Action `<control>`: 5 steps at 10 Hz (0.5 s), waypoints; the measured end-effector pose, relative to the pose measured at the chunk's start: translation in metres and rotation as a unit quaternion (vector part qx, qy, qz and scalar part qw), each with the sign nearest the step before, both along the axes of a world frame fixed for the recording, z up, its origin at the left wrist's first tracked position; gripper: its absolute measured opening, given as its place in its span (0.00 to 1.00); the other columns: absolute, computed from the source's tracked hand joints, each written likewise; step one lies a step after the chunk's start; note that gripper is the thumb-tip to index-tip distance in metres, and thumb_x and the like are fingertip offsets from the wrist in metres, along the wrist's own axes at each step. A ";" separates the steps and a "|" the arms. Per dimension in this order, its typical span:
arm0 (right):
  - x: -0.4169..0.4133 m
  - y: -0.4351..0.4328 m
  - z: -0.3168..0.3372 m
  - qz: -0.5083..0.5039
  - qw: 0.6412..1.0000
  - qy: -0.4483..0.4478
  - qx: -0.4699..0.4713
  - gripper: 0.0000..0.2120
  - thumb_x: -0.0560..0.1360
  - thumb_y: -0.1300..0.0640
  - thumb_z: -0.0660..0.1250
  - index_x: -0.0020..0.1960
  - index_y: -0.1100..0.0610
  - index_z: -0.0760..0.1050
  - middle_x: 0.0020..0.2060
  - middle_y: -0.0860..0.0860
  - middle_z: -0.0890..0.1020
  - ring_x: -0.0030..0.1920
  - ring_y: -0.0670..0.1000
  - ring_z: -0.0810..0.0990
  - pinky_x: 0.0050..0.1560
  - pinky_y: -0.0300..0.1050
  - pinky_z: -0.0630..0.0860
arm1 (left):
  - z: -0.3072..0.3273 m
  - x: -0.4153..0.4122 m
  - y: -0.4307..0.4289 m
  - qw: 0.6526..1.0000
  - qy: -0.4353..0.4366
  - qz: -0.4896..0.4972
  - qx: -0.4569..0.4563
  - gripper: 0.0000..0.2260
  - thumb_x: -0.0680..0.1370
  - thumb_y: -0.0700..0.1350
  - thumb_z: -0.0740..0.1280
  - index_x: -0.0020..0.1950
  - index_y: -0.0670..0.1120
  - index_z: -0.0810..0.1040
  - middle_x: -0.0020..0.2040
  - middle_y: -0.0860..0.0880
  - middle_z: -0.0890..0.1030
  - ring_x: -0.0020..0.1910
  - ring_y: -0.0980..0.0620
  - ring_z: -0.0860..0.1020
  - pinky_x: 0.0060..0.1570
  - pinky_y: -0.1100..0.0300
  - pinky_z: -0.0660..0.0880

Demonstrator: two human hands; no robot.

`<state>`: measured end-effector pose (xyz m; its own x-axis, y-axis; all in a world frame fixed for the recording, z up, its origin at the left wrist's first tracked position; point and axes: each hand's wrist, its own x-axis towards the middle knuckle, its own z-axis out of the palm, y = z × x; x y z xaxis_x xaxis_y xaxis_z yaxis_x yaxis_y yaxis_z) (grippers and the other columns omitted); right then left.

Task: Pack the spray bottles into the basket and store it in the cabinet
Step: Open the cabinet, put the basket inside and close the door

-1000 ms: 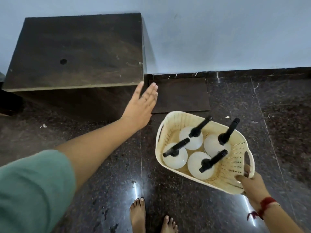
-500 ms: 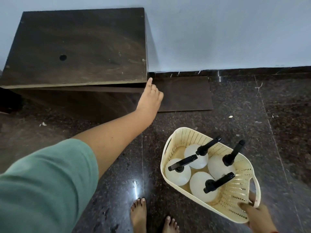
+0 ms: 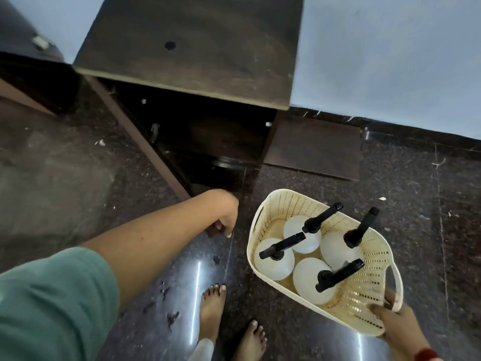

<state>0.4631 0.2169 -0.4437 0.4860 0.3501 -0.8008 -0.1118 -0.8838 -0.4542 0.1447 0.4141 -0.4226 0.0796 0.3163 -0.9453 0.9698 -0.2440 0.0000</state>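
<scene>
A cream perforated basket hangs above the floor at the right, holding several white spray bottles with black spray heads. My right hand grips the basket's near handle. The dark wooden cabinet stands against the wall. Its door is swung out toward me, seen edge-on, and the dark inside is exposed. My left hand is curled over the door's free end, in front of the opening and left of the basket.
A flat dark board lies on the floor right of the cabinet, along the wall. Another dark piece of furniture stands at the far left. My bare feet stand on the glossy granite floor below the door.
My left hand took the cabinet door's edge and pulled it open toward me, exposing the inside. The basket stays in my right hand, now lower in view.
</scene>
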 end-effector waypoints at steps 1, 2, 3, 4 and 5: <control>-0.013 0.013 0.003 0.027 1.000 0.007 0.005 0.24 0.74 0.76 0.58 0.67 0.60 0.70 0.43 0.56 0.83 0.50 0.61 0.76 0.39 0.49 0.74 | -0.012 -0.028 -0.019 0.994 0.044 0.082 -0.061 0.25 0.75 0.47 0.70 0.68 0.40 0.69 0.48 0.49 0.78 0.43 0.51 0.78 0.55 0.56 0.75; -0.034 0.023 0.004 0.057 0.998 0.025 0.010 0.25 0.74 0.76 0.58 0.67 0.59 0.70 0.51 0.61 0.79 0.50 0.60 0.76 0.39 0.48 0.74 | -0.016 -0.060 -0.037 0.989 0.081 0.068 -0.099 0.14 0.76 0.45 0.68 0.59 0.41 0.77 0.32 0.52 0.79 0.32 0.55 0.77 0.49 0.58 0.76; -0.058 0.032 0.001 0.088 0.995 0.036 0.013 0.25 0.74 0.76 0.57 0.67 0.59 0.70 0.46 0.59 0.80 0.44 0.59 0.77 0.39 0.48 0.74 | -0.002 -0.101 -0.035 0.992 0.087 0.063 -0.062 0.10 0.78 0.43 0.67 0.58 0.43 0.78 0.41 0.50 0.83 0.51 0.52 0.80 0.51 0.60 0.74; -0.081 0.042 -0.006 0.105 0.994 0.039 0.012 0.25 0.74 0.76 0.57 0.67 0.59 0.70 0.44 0.55 0.79 0.43 0.58 0.77 0.41 0.50 0.75 | -0.036 -0.051 -0.133 0.967 -0.081 0.208 -0.123 0.18 0.83 0.36 0.52 0.71 0.30 0.59 0.74 0.37 0.62 0.74 0.44 0.60 0.60 0.74 0.65; -0.105 0.051 -0.009 0.122 0.991 0.054 0.015 0.25 0.74 0.76 0.57 0.67 0.59 0.70 0.47 0.59 0.80 0.46 0.61 0.76 0.42 0.51 0.75 | -0.101 0.017 -0.246 0.615 -0.145 0.753 -0.185 0.21 0.84 0.45 0.45 0.74 0.34 0.57 0.77 0.40 0.53 0.77 0.45 0.51 0.70 0.68 0.53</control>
